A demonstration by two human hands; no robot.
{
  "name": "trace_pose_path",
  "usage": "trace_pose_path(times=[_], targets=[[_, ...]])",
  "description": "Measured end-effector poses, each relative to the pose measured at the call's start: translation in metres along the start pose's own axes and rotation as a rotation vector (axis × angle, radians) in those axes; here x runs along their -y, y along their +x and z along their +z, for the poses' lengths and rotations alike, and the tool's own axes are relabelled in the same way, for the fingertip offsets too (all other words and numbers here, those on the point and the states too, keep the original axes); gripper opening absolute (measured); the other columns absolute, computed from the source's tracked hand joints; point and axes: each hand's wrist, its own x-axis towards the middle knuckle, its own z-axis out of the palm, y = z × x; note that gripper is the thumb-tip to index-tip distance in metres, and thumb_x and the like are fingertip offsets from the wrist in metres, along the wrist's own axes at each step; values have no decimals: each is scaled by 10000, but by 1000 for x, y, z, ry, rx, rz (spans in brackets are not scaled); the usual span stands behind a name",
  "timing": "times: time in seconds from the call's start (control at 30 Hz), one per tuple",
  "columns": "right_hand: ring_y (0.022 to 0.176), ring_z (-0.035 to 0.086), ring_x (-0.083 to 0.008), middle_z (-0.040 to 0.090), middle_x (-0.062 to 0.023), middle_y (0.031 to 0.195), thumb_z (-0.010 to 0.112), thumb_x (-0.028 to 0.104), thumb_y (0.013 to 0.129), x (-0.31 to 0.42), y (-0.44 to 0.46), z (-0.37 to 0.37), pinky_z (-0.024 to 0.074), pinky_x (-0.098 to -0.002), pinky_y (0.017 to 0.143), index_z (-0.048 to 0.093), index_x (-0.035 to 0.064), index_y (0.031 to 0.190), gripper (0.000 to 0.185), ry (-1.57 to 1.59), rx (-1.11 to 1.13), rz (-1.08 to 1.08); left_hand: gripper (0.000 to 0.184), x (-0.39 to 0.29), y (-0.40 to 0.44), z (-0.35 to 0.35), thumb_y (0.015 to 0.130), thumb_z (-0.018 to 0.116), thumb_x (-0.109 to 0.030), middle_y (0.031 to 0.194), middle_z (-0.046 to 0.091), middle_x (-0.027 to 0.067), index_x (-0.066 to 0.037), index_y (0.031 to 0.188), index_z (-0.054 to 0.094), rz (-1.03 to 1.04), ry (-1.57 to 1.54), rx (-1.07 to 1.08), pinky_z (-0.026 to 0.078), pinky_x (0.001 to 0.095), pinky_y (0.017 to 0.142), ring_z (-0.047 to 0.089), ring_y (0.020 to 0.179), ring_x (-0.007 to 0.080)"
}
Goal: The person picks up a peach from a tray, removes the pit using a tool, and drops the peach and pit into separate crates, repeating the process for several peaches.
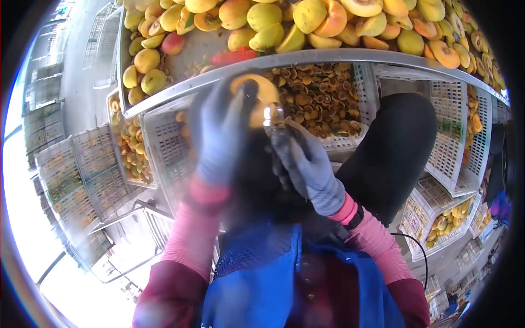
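My left hand, in a grey-blue glove with dark fingers, is closed around a yellow peach, smeared by motion. Against the fruit's lower right side sits a short shiny metal tool, whose exact kind I cannot make out. My gloved right hand grips that tool, its fingers curled and dark at the tips. Just beyond both hands runs the metal rim of a tray heaped with whole and halved yellow peaches. A red item lies near the tray's front edge, partly blurred.
Beneath the tray, a white crate holds many small brown cut pieces. My bent knee rises at the right. Crates with fruit stand at the left and at the lower right. Stacked crates line the far left.
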Motion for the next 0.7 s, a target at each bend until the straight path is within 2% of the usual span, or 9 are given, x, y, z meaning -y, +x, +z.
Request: trace_pose_path(times=[0.03, 0.1, 0.17, 0.2, 0.23, 0.33, 0.5, 0.63, 0.7], targets=[[621, 547, -98, 587, -89, 900, 477, 168, 953, -6, 2, 6, 459, -216, 483, 422, -33, 1241, 355, -17, 8, -107, 216, 2, -9, 10, 921, 502, -110, 926, 600, 139, 40, 1060, 573, 169, 31, -28, 474, 295, 771, 582, 883, 159], [667, 525, -84, 574, -84, 924, 468, 149, 953, -17, 1, -5, 456, -202, 564, 364, -69, 1284, 410, -395, 3, -230, 214, -1, -23, 22, 936, 462, -91, 940, 591, 149, 42, 1070, 563, 200, -81, -51, 480, 299, 762, 580, 881, 175], [678, 502, -77, 564, -75, 931, 469, 153, 952, -23, -1, -11, 447, -197, 600, 339, -87, 1304, 445, -616, -6, -287, 217, -12, -32, 26, 947, 436, -76, 967, 584, 162, 48, 1085, 547, -70, -362, -43, 485, 311, 762, 583, 876, 206], [665, 490, -77, 560, -68, 925, 475, 165, 953, -25, -3, -11, 439, -199, 596, 342, -87, 1301, 450, -650, 5, -281, 221, 4, -34, 24, 956, 420, -76, 998, 572, 181, 51, 1099, 532, 148, -108, -13, 487, 325, 772, 586, 866, 235], [707, 535, -166, 583, -114, 924, 499, 189, 939, -26, -5, -9, 451, -266, 619, 397, -65, 1256, 419, -671, -25, -298, 225, 20, -35, 23, 965, 405, -75, 1030, 560, 199, 54, 1112, 516, 370, 137, -37, 489, 339, 782, 589, 857, 264], [760, 620, -326, 631, -183, 910, 545, 246, 916, -30, -11, -9, 470, -391, 653, 510, -13, 1159, 357, -665, -89, -325, 251, 22, -40, 26, 978, 436, -181, 983, 573, 100, 14, 1088, 550, 359, 117, -66, 459, 276, 788, 547, 864, 160], [623, 547, -165, 577, -39, 800, 515, 291, 940, -25, -24, -6, 437, -298, 555, 523, 37, 1110, 306, -372, -22, -227, 239, 7, -45, 26, 975, 441, -170, 937, 572, 48, 20, 1067, 555, 275, -6, 34, 427, 228, 779, 509, 854, 100], [567, 456, -59, 492, 39, 722, 490, 308, 954, -18, -34, -1, 382, -220, 478, 533, 75, 1046, 254, 2, 22, 55, 204, 5, -48, 25, 943, 474, -138, 830, 591, 118, 26, 1018, 569, 325, -26, 26, 448, 276, 599, 561, 679, 167], [547, 448, -56, 491, 39, 715, 486, 312, 955, -5, -40, 7, 367, -212, 455, 532, 87, 1007, 236, 58, -22, 178, 238, 4, -52, 22, 962, 447, -138, 923, 586, 95, 44, 1085, 539, 173, -40, 96, 443, 250, 723, 537, 806, 138]])
